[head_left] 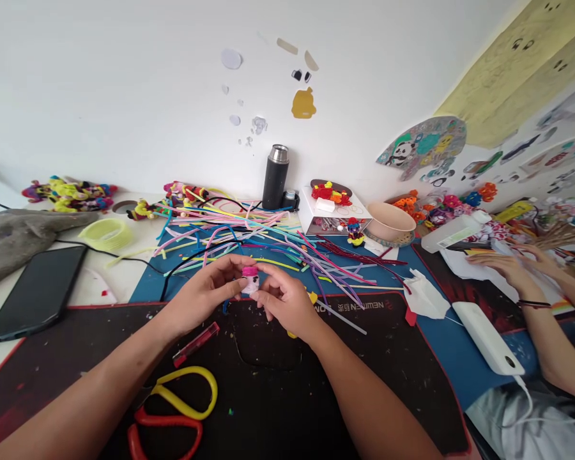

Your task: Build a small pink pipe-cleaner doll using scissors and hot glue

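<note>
Between my two hands, above the black desk mat (268,396), is a small doll head (250,281) with a bright pink top and a pale face with dark marks. The thumb and fingers of my left hand (220,281) pinch it from the left. My right hand (285,297) closes on it from the right, its fingertips touching the lower side. Yellow bits show behind my right hand. Nearer to me lie scissors (184,396) with one yellow and one red handle, and a red, clear-bodied small tool (196,344) beside them.
Many coloured pipe cleaners (230,223) spread behind my hands. A black thermos (275,179), a white box (333,207) and a pinkish bowl (391,220) stand by the wall. A phone (37,287) lies left; a white power bank (489,338) and another person's hands (501,265) are right.
</note>
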A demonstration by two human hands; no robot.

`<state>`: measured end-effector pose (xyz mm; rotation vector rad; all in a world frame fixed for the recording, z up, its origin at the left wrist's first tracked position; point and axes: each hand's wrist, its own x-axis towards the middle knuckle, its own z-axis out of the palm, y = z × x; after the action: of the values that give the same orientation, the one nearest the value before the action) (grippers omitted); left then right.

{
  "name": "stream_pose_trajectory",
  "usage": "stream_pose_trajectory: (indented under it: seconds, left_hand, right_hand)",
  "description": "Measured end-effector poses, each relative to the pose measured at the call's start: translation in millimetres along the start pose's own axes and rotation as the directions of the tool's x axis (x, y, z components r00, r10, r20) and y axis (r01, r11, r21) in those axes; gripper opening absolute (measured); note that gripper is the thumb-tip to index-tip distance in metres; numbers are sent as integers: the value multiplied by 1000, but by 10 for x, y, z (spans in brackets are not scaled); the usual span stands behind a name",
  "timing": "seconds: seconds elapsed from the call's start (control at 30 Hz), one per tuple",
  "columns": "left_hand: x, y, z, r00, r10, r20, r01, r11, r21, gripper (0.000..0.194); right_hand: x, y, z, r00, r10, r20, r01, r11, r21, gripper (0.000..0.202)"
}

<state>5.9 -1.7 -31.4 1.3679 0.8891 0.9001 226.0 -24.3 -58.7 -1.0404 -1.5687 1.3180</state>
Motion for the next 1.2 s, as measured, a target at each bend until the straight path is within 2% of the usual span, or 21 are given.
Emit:
stream_pose_trajectory:
  seconds: [0.4,0.67,1.2]
  left_hand:
    - [-10,11,10,1000,-16,-18,16,1000,-26,46]
    - [-22,47,57,996,39,86,-30,994,-101,48]
    - [-29,15,65,998,33,60,-29,997,-70,48]
  right_hand:
    - [-6,-9,-2,1000,5,16,-5,1000,0,55]
    - [-5,-8,1,1000,18,-8,-17,1000,11,54]
    - [-12,-13,-3,1000,4,-5,-4,1000,-5,53]
